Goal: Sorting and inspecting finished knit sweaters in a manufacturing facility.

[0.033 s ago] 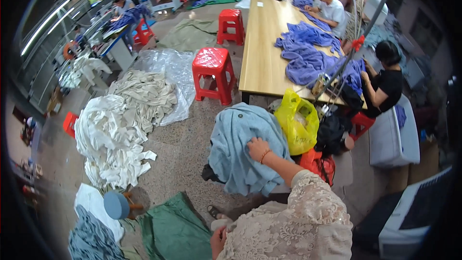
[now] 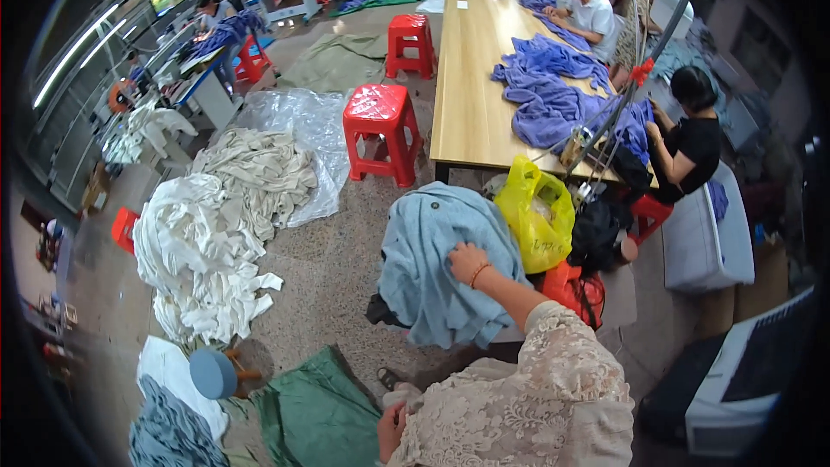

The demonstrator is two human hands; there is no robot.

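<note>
1. Landmark: the light blue garment heap [image 2: 437, 264], mid-frame on the speckled floor [image 2: 328, 268]. We place everything off it, left to right.
2. Far left of the heap: white cloth pile [image 2: 194, 255] and beige cloth pile [image 2: 259, 169] on the floor, with a clear plastic sheet [image 2: 307, 121] just behind the beige one.
3. Below-left of the heap: green cloth [image 2: 316, 415], and a round blue stool [image 2: 214, 374] beside it.
4. Our left hand [image 2: 391, 431] sits low, near our chest, well apart from the heap and below it; curled, we cannot tell if it pinches anything.
5. Behind the heap: red plastic stool [image 2: 380, 130], then the long wooden table [image 2: 471, 78] running away from us.
6. Our right hand [image 2: 469, 264] lies on the heap's upper right side, fingers spread and pressed into the fabric, not pinching. It is the nearer hand by far; the bulk of the heap lies left and below it, with the long axis roughly up-down in frame.
7. Just right of the heap, touching or nearly: yellow plastic bag [image 2: 536, 212].
8. Further right: purple fabric [image 2: 553, 95] on the table, and a seated person in black [image 2: 687, 143].
</note>
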